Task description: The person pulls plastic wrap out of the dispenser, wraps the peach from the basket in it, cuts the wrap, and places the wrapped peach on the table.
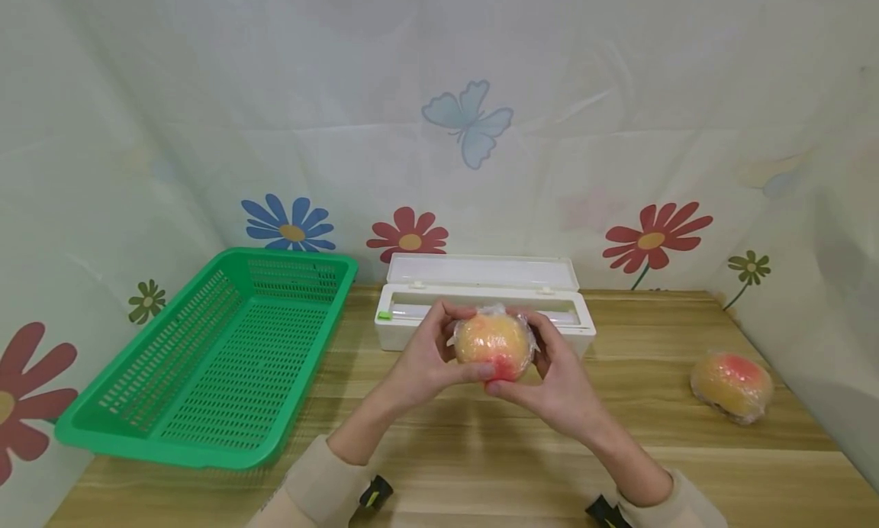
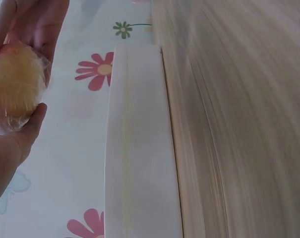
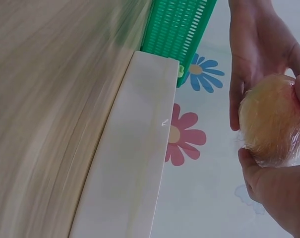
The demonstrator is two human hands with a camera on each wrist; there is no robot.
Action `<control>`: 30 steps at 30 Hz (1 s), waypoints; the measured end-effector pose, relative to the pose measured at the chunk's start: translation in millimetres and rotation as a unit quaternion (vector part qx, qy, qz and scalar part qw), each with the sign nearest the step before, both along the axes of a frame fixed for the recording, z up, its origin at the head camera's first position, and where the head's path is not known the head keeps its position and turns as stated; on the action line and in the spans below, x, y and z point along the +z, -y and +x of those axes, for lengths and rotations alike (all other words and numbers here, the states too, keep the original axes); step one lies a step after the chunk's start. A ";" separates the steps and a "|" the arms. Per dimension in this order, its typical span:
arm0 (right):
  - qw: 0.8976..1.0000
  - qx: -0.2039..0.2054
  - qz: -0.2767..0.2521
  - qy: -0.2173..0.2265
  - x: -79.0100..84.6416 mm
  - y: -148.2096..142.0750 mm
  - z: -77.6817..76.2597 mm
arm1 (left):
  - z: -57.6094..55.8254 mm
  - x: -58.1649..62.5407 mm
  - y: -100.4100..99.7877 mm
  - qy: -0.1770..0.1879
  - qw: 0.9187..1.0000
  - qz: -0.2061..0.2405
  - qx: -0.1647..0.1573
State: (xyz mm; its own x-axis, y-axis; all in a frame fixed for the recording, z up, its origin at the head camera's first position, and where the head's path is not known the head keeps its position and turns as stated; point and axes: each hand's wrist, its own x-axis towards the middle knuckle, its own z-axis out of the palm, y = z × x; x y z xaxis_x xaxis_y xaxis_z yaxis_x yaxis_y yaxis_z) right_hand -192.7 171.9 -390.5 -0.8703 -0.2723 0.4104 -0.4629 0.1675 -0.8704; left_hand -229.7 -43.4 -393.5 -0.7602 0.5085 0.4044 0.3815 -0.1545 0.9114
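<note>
A yellow peach (image 1: 491, 343) with a red blush, wrapped in clear plastic film, is held between both hands over the front of a white cling film dispenser (image 1: 481, 337). My left hand (image 1: 427, 362) grips its left side, thumb across the lower front. From the right, my right hand (image 1: 561, 381) curls round it, its thumb near the left one at the bottom. Crinkled film on the peach (image 3: 271, 119) shows in the right wrist view, with fingers of both hands around it. The dispenser's lid (image 1: 484, 272) stands raised, and a film roll (image 1: 474, 314) lies inside.
A second film-wrapped peach (image 1: 732, 387) rests on the wooden table (image 1: 659, 467) at the right. To the left stands a green plastic basket (image 1: 240, 375) with nothing in it. A flower-patterned curtain (image 1: 343, 131) encloses the back and sides.
</note>
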 end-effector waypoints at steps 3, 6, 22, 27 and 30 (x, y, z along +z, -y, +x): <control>0.999 -0.018 0.021 -0.040 -2.8 1.0 -0.6 | -0.6 -0.9 -0.4 -0.008 1.000 0.002 0.010; 0.992 -0.054 0.055 -0.102 -5.7 2.2 -1.0 | -0.9 -1.1 -0.6 -0.010 1.000 0.002 0.026; 0.993 -0.026 0.084 -0.075 -0.1 -3.5 0.1 | -0.3 1.7 1.2 -0.058 0.998 -0.029 0.022; 0.996 0.001 0.080 -0.039 4.5 -8.5 0.1 | 2.2 2.3 -0.8 -0.060 0.998 -0.024 -0.006; 0.997 0.026 0.065 -0.021 6.3 -11.0 -0.1 | 3.0 1.0 -3.0 -0.060 0.998 -0.023 -0.019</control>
